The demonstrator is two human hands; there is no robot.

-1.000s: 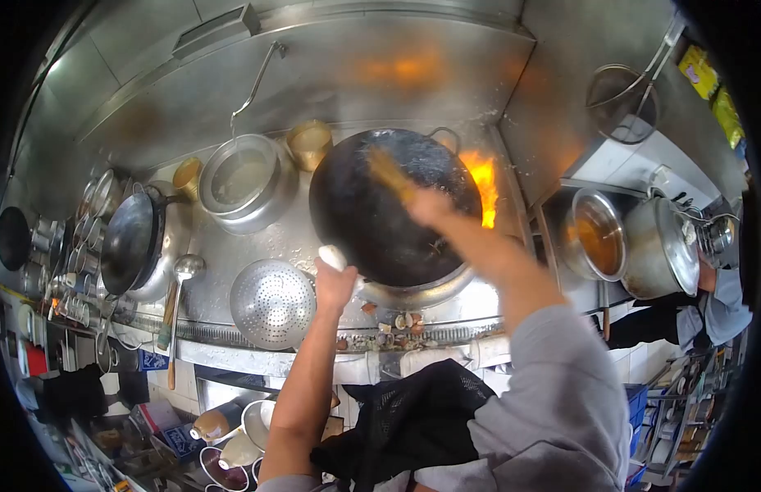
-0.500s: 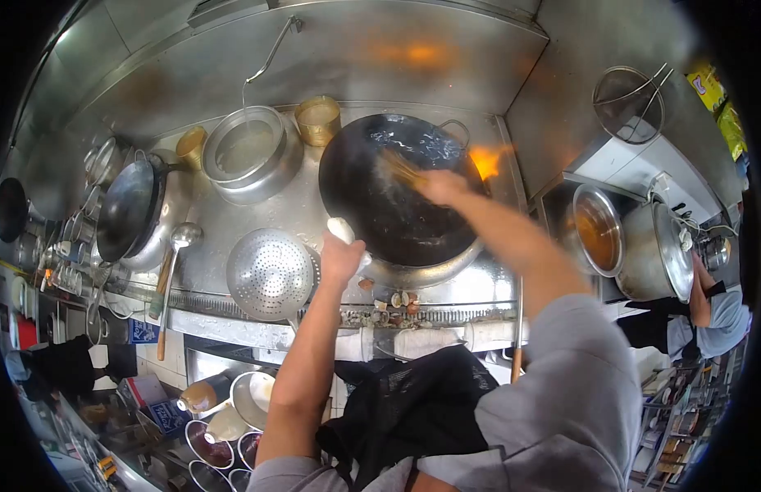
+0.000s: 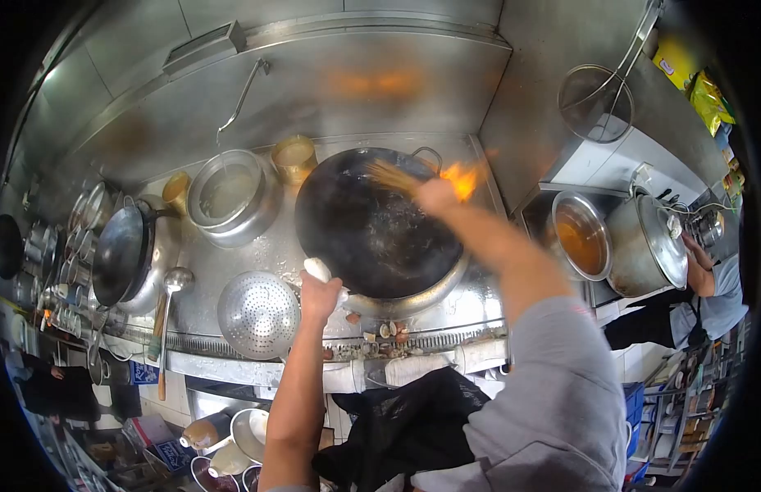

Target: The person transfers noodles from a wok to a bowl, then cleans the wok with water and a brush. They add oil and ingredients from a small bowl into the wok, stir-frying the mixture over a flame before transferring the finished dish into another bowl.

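A large black wok (image 3: 339, 221) sits on the burner, with water or foam moving inside it. My left hand (image 3: 320, 297) is closed around a folded white cloth (image 3: 317, 269) at the wok's near left rim; any wok handle beneath is hidden. In my right hand (image 3: 436, 198) is a bamboo wok brush (image 3: 390, 175), its bristles over the far part of the wok's inside. Orange flame (image 3: 460, 180) rises behind the wok's right rim, close to my right hand. A perforated strainer ladle (image 3: 258, 315) lies just left of my left hand.
A metal pot of liquid (image 3: 230, 197) and a brass-coloured container (image 3: 294, 160) stand left of the wok. Eggshells (image 3: 387, 330) lie along the front drain. A long ladle (image 3: 177, 281) rests farther left. On the right are a bowl of orange liquid (image 3: 581, 238), a lidded pot (image 3: 635, 250) and another person (image 3: 717, 303).
The whole view has shifted, so the stove sits lower and further left. My right hand still moves the brush in the wok; my left hand keeps its hold at the rim.
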